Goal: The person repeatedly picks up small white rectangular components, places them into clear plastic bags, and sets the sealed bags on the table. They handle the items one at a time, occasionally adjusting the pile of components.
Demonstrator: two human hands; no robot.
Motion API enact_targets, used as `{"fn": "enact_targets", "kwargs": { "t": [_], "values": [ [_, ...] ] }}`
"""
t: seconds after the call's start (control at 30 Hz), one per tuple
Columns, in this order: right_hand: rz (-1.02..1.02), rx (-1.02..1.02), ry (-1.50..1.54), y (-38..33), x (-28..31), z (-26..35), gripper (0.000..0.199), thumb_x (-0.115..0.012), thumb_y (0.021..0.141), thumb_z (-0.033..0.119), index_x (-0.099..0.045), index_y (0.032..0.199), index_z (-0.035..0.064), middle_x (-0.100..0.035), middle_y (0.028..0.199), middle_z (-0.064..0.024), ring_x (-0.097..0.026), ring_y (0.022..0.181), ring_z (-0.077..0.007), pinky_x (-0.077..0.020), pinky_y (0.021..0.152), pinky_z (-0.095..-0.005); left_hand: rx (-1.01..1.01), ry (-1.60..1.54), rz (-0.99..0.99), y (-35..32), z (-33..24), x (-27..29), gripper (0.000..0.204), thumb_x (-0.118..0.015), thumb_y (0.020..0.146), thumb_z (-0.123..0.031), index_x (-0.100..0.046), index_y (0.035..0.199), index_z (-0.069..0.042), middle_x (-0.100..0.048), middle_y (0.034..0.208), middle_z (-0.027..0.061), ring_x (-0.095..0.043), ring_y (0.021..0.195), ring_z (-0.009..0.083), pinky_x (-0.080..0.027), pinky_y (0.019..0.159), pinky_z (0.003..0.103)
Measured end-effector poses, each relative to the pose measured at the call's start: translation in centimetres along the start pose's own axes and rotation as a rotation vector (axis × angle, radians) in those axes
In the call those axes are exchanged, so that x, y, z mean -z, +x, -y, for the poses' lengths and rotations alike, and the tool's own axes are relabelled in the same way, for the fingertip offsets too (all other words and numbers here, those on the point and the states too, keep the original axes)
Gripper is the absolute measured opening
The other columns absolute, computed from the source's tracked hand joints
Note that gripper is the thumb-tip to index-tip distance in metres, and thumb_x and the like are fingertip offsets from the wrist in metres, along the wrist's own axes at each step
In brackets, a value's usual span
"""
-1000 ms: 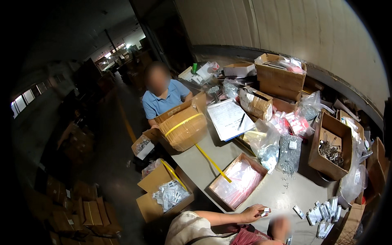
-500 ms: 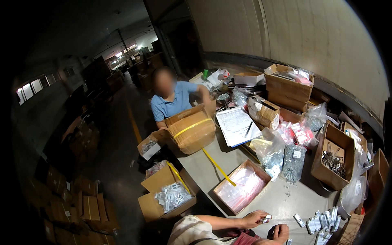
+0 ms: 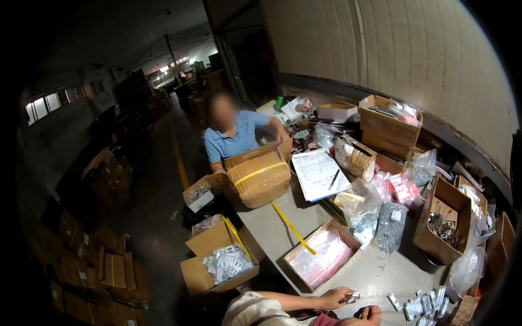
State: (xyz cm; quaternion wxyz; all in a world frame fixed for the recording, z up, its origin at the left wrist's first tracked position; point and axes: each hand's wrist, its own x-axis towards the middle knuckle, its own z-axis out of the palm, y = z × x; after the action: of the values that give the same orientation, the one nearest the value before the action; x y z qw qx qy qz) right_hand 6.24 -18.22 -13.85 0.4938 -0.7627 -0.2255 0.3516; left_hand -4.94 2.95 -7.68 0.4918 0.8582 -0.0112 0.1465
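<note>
My left hand (image 3: 337, 298) is closed round a small silver metal piece (image 3: 353, 297) over the near part of the table. Just to its right, at the lower edge, my right hand (image 3: 370, 315) has its fingers curled in; whether anything is inside them is hidden. Several similar silver metal pieces (image 3: 427, 305) lie in a loose pile to the right of my hands. Beyond my left hand is a shallow cardboard box (image 3: 292, 264) holding clear plastic bags (image 3: 324, 255) with reddish edges.
Across the table a person in a blue shirt (image 3: 239, 136) holds a taped carton (image 3: 261, 182). An open carton of silver pieces (image 3: 198, 277) stands left of the table. Papers with a pen (image 3: 321, 175), bags of small hardware (image 3: 390, 223) and a brown box of metal parts (image 3: 443, 217) crowd the right side.
The whole view has shifted slightly, and my hands sit a little lower in it. My left hand keeps its hold on the metal piece. The person opposite still has the carton.
</note>
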Motion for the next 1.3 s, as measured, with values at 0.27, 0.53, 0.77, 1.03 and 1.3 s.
{"fn": "enact_targets", "kwargs": {
  "t": [0.27,0.53,0.77,1.03,1.3],
  "values": [
    [0.070,-0.141,0.466,0.3,2.9,-9.6,0.028,-0.046,0.108,0.031,-0.059,0.092,0.0117,-0.052,0.063,-0.0062,-0.046,0.049,-0.0190,-0.0439,0.043,-0.0297,-0.010,0.024,0.029,0.3,0.1,-0.3,0.030,-0.066,0.096,-0.020,-0.063,0.124,-0.008,-0.067,0.109,0.0091,-0.063,0.102,0.0301,-0.047,0.091,0.039],
    [-0.117,-0.319,0.447,2.1,1.8,-2.3,0.026,-0.055,0.103,0.034,-0.059,0.092,0.0118,-0.055,0.069,-0.0066,-0.048,0.049,-0.0196,-0.0450,0.046,-0.0315,0.059,0.001,0.043,-0.2,-0.2,0.3,0.031,-0.064,0.096,-0.021,-0.062,0.123,-0.008,-0.065,0.111,0.0113,-0.061,0.105,0.0320,-0.046,0.093,0.041],
    [-0.090,-0.363,0.451,2.4,1.8,-3.0,0.026,-0.057,0.102,0.036,-0.060,0.092,0.0116,-0.056,0.069,-0.0067,-0.048,0.049,-0.0197,-0.0453,0.047,-0.0319,-0.009,0.022,0.044,0.1,-0.3,0.7,0.032,-0.064,0.094,-0.016,-0.061,0.125,-0.009,-0.065,0.112,0.0098,-0.061,0.104,0.0316,-0.046,0.093,0.041],
    [-0.078,-0.419,0.468,2.2,2.1,-4.0,0.027,-0.059,0.100,0.037,-0.060,0.093,0.0114,-0.057,0.070,-0.0069,-0.049,0.049,-0.0199,-0.0457,0.048,-0.0324,0.027,0.028,0.039,0.1,-0.7,0.6,0.030,-0.062,0.098,-0.023,-0.062,0.125,-0.011,-0.065,0.110,0.0093,-0.061,0.103,0.0309,-0.047,0.091,0.040],
    [-0.054,-0.566,0.529,2.3,2.1,-8.1,0.028,-0.061,0.099,0.038,-0.061,0.094,0.0113,-0.057,0.070,-0.0070,-0.049,0.049,-0.0201,-0.0461,0.049,-0.0329,-0.007,0.044,-0.003,0.2,-0.5,0.6,0.032,-0.065,0.095,-0.018,-0.062,0.126,-0.010,-0.067,0.111,0.0097,-0.063,0.102,0.0309,-0.048,0.091,0.040]
  ]
}}
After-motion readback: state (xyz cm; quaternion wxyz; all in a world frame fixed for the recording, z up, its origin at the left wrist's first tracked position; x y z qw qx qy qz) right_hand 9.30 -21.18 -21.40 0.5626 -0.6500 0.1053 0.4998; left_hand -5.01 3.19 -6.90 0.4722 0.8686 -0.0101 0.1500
